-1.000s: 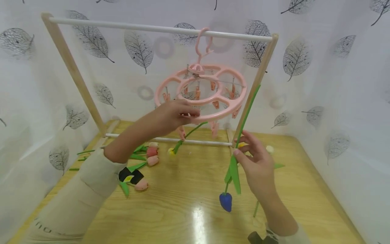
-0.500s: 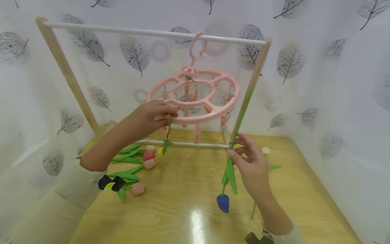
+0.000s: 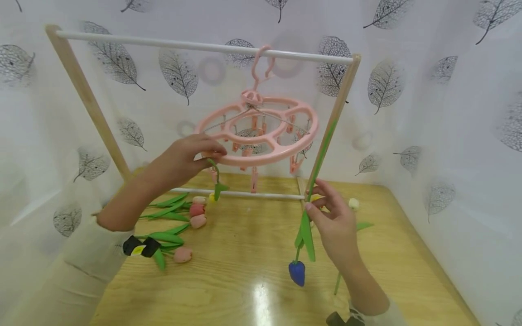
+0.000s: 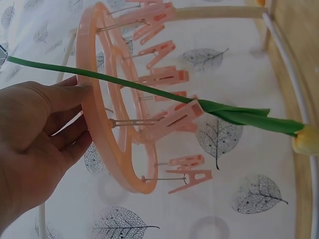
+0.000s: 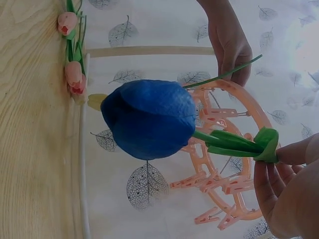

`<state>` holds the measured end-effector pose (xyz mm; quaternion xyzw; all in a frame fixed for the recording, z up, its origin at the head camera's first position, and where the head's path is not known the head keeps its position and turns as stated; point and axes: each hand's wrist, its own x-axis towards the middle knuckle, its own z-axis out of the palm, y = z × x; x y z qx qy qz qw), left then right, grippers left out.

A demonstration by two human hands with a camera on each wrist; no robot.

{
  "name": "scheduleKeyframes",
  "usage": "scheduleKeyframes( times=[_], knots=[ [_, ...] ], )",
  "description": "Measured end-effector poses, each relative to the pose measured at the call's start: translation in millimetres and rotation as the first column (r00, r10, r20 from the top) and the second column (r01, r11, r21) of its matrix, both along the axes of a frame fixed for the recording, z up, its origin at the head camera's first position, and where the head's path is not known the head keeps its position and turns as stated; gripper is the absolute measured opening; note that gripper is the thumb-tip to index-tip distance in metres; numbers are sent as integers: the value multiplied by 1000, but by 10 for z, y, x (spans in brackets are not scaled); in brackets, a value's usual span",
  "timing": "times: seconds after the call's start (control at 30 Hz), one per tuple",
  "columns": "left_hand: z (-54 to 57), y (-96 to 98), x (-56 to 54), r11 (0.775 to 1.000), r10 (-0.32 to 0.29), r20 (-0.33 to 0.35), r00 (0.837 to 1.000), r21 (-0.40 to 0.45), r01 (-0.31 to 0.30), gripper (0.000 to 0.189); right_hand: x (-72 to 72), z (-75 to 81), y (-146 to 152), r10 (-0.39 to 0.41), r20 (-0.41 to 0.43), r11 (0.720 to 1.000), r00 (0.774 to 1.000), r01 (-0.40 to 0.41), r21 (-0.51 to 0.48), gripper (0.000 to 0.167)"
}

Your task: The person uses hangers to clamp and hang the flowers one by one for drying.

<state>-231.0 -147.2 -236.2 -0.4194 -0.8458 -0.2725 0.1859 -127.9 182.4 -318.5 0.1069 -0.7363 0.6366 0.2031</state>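
A round pink clip hanger (image 3: 261,160) hangs by its hook from a white rail. My left hand (image 3: 183,154) grips its near left rim, thumb and fingertips on opposite sides in the left wrist view. A yellow tulip (image 4: 305,140) hangs head down from one of the hanger's pink clothespins (image 4: 174,121), its green stem sticking up past the rim beside this hand. To the right, my right hand (image 3: 336,222) pinches a blue tulip (image 3: 297,273) by its green stem and leaves. The blue flower points downward, below and right of the hanger.
A wooden rack with a white top rail (image 3: 183,44) stands on the wooden table (image 3: 228,262). Several pink tulips (image 3: 182,255) lie at the left with their leaves. A white tulip (image 3: 353,204) lies behind the right hand. Leaf-printed white curtains surround the table.
My left hand has moved left along with the hanger's rim, turning the hanger. Its clips and the yellow tulip have shifted left. The right hand keeps the blue tulip in nearly the same place.
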Motion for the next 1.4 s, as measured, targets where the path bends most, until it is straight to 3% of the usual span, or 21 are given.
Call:
scheduleKeyframes(
  times=[0.47,0.87,0.97,1.07,1.13,1.17,1.27,1.33,1.4],
  knots=[
    [30,-132,-46,995,101,63,993,-26,-100,26,-13,-36,-19,3,-3,1000,1000,-3,25,52],
    [-1,-150,-52,995,99,45,994,18,-100,30,-22,-40,-21,-1,0,1000,1000,1,29,52],
    [-12,-164,23,990,126,12,992,63,-127,33,-18,-43,-21,-2,0,999,1000,2,32,52],
    [-50,-169,223,962,215,-21,976,179,-208,31,-11,-43,-18,0,2,1000,1000,0,28,53],
    [-125,-134,395,923,246,-46,968,316,-219,25,-7,-39,-16,4,5,1000,1000,-4,25,54],
    [-191,-96,476,897,235,-76,969,400,-186,21,-6,-36,-14,4,7,1000,1000,-5,23,54],
    [-494,124,674,825,136,-186,973,565,-7,13,-1,-29,-9,7,15,1000,1000,-8,28,53],
    [-737,333,748,812,58,-231,971,577,89,12,-2,-26,-6,7,21,1000,1000,-7,28,53],
    [-965,541,786,825,0,-195,981,555,110,16,-5,-25,-4,-1,26,999,1000,0,33,52]
  ],
)
